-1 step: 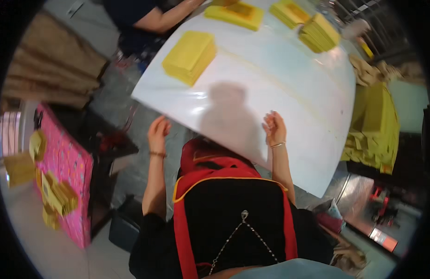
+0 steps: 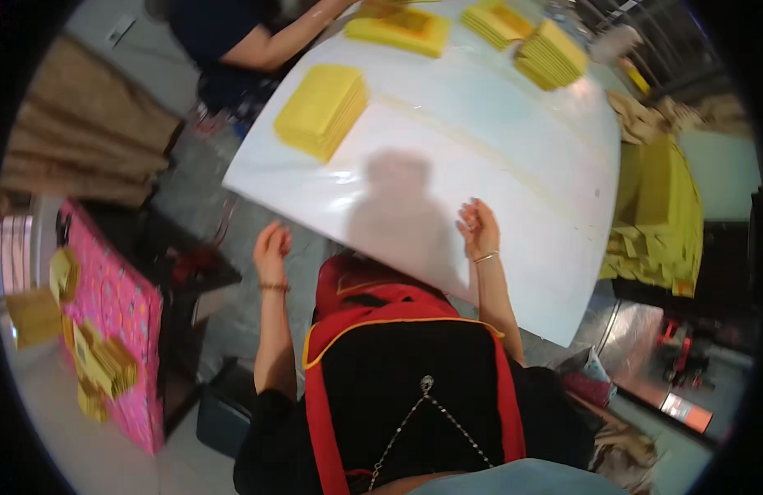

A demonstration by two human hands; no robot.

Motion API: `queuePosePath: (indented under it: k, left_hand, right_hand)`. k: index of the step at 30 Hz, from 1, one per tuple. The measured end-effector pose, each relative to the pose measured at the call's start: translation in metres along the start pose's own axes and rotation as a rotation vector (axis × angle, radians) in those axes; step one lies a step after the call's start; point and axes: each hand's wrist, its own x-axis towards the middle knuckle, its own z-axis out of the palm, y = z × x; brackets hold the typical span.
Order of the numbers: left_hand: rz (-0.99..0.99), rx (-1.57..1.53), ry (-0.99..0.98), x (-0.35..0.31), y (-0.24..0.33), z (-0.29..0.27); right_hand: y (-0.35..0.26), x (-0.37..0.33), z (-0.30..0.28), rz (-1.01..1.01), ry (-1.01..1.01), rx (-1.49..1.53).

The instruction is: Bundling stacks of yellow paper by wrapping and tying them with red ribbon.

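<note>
My left hand (image 2: 272, 249) hangs just off the near left edge of the white table (image 2: 480, 157), its fingers loosely bent with nothing in them. Over the near part of the tabletop is my right hand (image 2: 480, 231), also holding nothing, with relaxed fingers a little apart. Whether it touches the surface I cannot tell. Beyond my hands, toward the left edge, lies a thick stack of yellow sheets or envelopes (image 2: 322, 111). My own shadow falls on the table between my hands.
Across the table a person's arm (image 2: 295, 41) reaches toward a yellow stack (image 2: 398, 31). More yellow bundles (image 2: 551, 56) lie at the far right. Yellow stacks (image 2: 658, 210) stand beyond the right edge. At left, a pink-covered table (image 2: 122, 301) bears yellow packets; a dark bin (image 2: 226, 408) is below.
The whole view has shifted slightly, with the table and stacks sitting a little farther left. Both hands remain empty, in nearly the same pose.
</note>
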Motion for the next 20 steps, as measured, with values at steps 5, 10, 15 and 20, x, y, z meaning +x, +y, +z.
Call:
queuePosePath:
  k: [5,10,15,20]
  left_hand:
    - [0.098,0.034,0.073,-0.043,-0.012,0.032]
    - [0.192,0.105,-0.212,-0.061,0.008,0.119]
    - [0.198,0.163,-0.599,-0.070,0.019,0.208]
    - [0.197,0.279,-0.727,-0.068,0.025,0.237]
  right_hand:
    - [-0.034,0.007,-0.004,-0.008,0.009,-0.069]
    - [-0.055,0.007,-0.019,-0.018,-0.052,-0.115]
    - [-0.043,0.007,-0.068,0.049,-0.032,0.026]
    - [-0.035,0.010,-0.084,0.071,-0.097,0.119]
